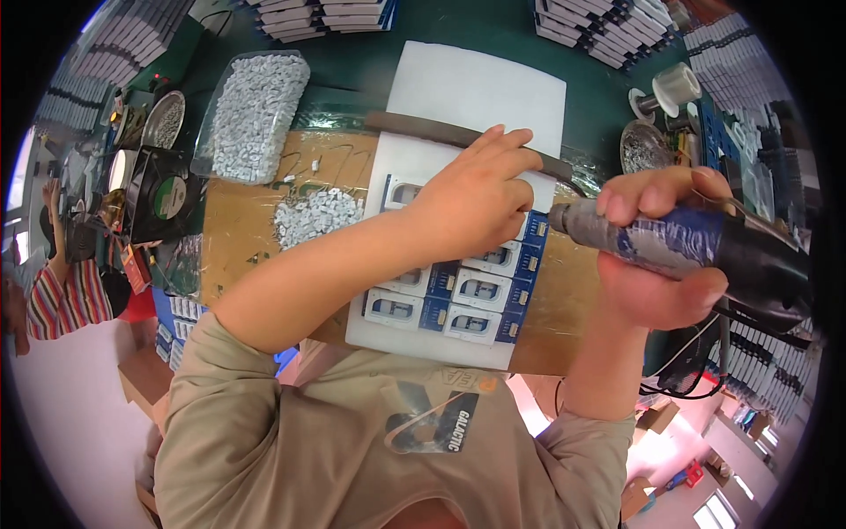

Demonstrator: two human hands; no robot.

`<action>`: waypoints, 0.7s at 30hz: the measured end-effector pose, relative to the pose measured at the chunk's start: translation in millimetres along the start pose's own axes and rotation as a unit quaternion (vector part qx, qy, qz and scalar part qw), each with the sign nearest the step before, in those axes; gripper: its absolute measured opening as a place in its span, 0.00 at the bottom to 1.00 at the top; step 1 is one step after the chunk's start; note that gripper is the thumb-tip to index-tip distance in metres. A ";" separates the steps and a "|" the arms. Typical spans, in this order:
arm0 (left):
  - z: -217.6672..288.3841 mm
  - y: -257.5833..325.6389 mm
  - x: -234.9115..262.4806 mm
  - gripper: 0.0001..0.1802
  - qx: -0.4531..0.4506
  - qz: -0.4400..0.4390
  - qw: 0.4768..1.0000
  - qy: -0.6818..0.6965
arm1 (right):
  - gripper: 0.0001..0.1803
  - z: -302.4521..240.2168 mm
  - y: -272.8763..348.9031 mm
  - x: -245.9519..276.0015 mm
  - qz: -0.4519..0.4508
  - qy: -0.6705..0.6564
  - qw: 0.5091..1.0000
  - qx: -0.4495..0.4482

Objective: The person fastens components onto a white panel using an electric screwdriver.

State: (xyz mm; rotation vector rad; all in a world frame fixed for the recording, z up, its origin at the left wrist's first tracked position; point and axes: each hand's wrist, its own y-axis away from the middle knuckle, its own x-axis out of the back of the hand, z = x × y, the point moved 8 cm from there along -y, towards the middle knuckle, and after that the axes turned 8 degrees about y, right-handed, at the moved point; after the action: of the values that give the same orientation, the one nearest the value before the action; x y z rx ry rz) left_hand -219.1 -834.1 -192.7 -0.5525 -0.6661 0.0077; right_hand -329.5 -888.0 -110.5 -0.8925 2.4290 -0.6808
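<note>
We look down on a workbench, both of our own hands in view over a white foam sheet (480, 88).

Left hand (485, 194): reaches across from the lower left, above the boxed units, back of the hand up. Fingers bent, the uppermost ones lying over the dark bar (423, 129). Thumb hidden; we cannot tell whether the fingers pinch anything.

Right hand (648, 286): wrapped firmly around a handheld tool (674, 240), fingers over the upper side, thumb below. The tool has a grey-and-blue wrapped barrel and a black rear body. Its narrow tip points left, toward the left hand, close to the right edge of the units.

Blue-and-white units (480, 289): laid in rows on the foam, partly under the left forearm, so we cannot count them all. The bar crosses the sheet just beyond them, slightly slanted.

Around: tan board (564, 291) beneath the foam. To the left, a loose heap of small white parts (319, 214); beyond it, a clear tub (199, 159) full of similar pieces. Farther left, a black fan (163, 196) and a metal dish. At right, a spool (677, 85) near a second dish (646, 145). Far left, a person in a striped top (70, 300).
</note>
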 end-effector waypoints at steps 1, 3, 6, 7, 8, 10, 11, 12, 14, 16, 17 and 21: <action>-3.3 0.4 -0.4 0.04 0.015 0.001 1.000 0.007 | 0.47 4.9 -1.5 -0.7 -0.002 -0.012 1.000 -0.014; -5.9 0.0 0.3 0.04 0.032 0.001 0.999 0.015 | 0.47 10.5 -2.9 -1.8 -0.011 -0.013 1.000 -0.015; -5.7 -1.0 -1.1 0.03 0.028 -0.009 1.000 0.011 | 0.44 16.4 -2.8 -2.8 -0.017 0.040 0.999 -0.005; -6.5 -0.1 -0.8 0.03 0.031 -0.006 0.999 0.019 | 0.44 17.0 -3.6 -3.9 -0.024 0.044 0.999 -0.003; -7.3 0.8 -0.4 0.03 0.034 -0.002 0.999 0.026 | 0.44 17.6 -4.1 -5.1 -0.032 0.048 0.998 -0.002; -8.6 2.2 0.6 0.03 0.028 0.005 0.999 0.028 | 0.43 20.2 -3.4 -6.0 -0.031 0.049 0.998 -0.008; -7.9 2.2 1.3 0.05 0.018 0.012 0.999 0.030 | 0.43 21.0 -3.0 -5.8 -0.029 0.053 0.998 -0.012; -8.1 1.9 0.5 0.05 0.019 0.013 0.999 0.030 | 0.43 21.0 -2.6 -5.1 -0.030 0.053 0.998 -0.012; -8.4 1.9 -0.7 0.06 0.021 0.019 0.999 0.039 | 0.43 21.6 -1.0 -3.0 -0.028 0.060 0.998 -0.011; -9.8 2.8 -1.0 0.06 0.022 0.019 0.999 0.036 | 0.43 21.5 -3.0 -5.7 -0.028 0.056 0.998 -0.012; -10.0 2.7 -1.1 0.06 0.020 0.020 0.999 0.037 | 0.43 20.7 -3.9 -6.7 -0.027 0.056 0.998 -0.012; -11.0 3.3 -0.5 0.07 0.021 0.020 0.999 0.039 | 0.43 23.3 -3.2 -6.7 -0.022 0.055 0.998 -0.023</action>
State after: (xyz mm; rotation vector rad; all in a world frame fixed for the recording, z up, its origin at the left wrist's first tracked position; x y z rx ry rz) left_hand -212.5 -836.6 -201.8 -0.5224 -0.5782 0.0370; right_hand -310.2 -892.3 -124.9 -0.9532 2.5376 -0.7102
